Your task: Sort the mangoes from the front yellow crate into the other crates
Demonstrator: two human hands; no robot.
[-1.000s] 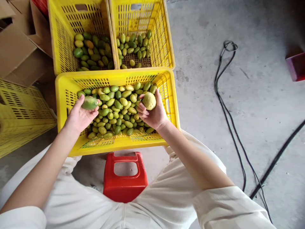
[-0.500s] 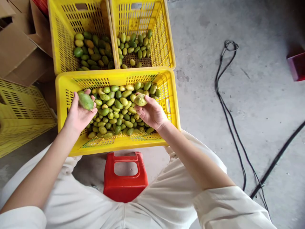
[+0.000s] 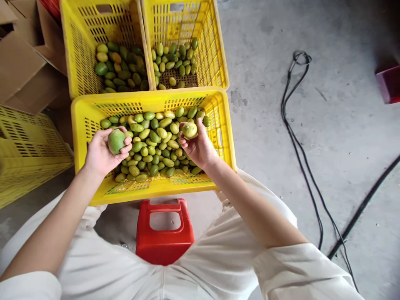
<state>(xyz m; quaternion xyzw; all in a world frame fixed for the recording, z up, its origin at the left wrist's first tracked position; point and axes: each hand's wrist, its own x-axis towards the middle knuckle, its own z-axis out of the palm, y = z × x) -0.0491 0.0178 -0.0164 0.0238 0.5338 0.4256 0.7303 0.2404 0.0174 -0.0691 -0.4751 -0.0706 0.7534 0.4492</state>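
Currently L hand (image 3: 100, 155) is part-closed, fingers curled round a green fruit (image 3: 116, 141) above the L side of the front yellow crate (image 3: 150, 193); R hand (image 3: 202, 149), also half-curled, has a paler yellow-green fruit (image 3: 189, 130) over the R side. Held fruits well apart, w/ loose fruit (image 3: 155, 136) piled below. Two more yellow crates (image 3: 215, 50) w/ fruit just behind.

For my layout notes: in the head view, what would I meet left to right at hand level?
Yellow side crate, left hand holding a green fruit, loose fruits between the hands, right hand holding a paler fruit, looped black cable.
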